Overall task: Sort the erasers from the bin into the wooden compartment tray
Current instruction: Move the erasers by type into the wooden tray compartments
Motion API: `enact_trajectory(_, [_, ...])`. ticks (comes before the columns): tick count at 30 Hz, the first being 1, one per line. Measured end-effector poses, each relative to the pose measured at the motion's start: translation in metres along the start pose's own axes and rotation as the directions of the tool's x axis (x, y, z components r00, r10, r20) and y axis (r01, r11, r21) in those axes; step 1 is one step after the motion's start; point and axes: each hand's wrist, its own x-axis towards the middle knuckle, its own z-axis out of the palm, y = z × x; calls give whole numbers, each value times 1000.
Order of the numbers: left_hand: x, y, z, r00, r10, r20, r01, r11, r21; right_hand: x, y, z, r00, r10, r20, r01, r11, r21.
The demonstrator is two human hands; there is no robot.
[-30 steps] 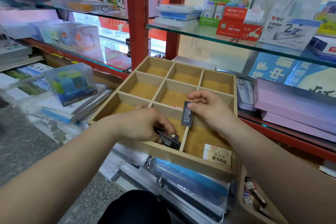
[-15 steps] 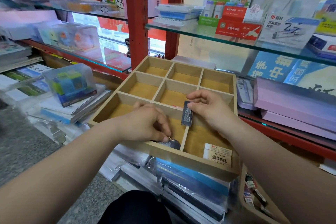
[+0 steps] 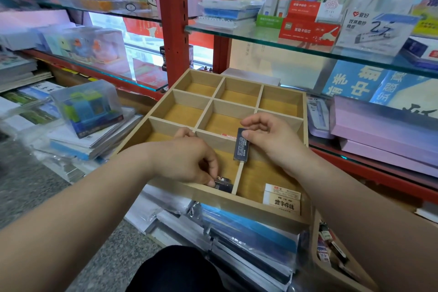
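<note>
Wooden compartment tray (image 3: 184, 114) lies in front of us on a stack of plastic-wrapped packs (image 3: 248, 239), below a glass shelf (image 3: 260, 40). Its two far rows have three small cells each, and the near row has longer cells. At our lower right, just beside the tray's near corner, stands the wooden bin (image 3: 343, 280), with a few small erasers (image 3: 328, 244) lying inside it.

Our left hand (image 3: 187, 161) is down in the near middle cell. Its fingers are curled, and thumb and fingertip pinch a dark eraser (image 3: 224, 185) low against the front wall. We cannot tell whether that eraser touches the floor.

Our right hand (image 3: 275, 142) hovers over the right side of the tray. Thumb and forefinger pinch a long dark eraser (image 3: 241, 146) by its upper end, and the other fingers are loosely curled. This eraser stands upright, its lower end right over the divider between the near middle and near right cells.

In the near right cell, two pale boxed erasers (image 3: 282, 199) lie in the front corner, touching each other.
</note>
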Motion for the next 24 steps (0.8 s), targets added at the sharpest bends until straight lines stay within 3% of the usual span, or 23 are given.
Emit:
enact_trajectory(4, [-3,2,-6,1000,2,10,-1,997,-72,0,0,0,1000,-3,9,3,1000,-9])
enact_trajectory(7, [-2,-3,-8,991,-47,-128,30,991,-134,-1,0,0,1000,-2,11,2,1000,-15])
enact_trajectory(12, [8,-3,2,978,-95,-185,99,995,11,-1,-1,0,1000,4,-9,-4,1000,-9])
enact_trajectory(18, [6,-4,13,970,-5,-241,23,997,73,0,-4,1,1000,17,-21,-17,1000,1])
enact_trajectory(20, [-1,-6,18,931,-16,-364,37,998,52,2,-9,2,1000,26,0,-26,999,35])
enact_trajectory(22, [-14,-6,25,836,-68,-545,44,997,-58,4,-18,5,999,8,50,-10,999,33])
enact_trajectory(24, [-30,-7,35,746,-107,-657,-27,981,-191,7,-29,11,994,-43,96,54,992,-112])
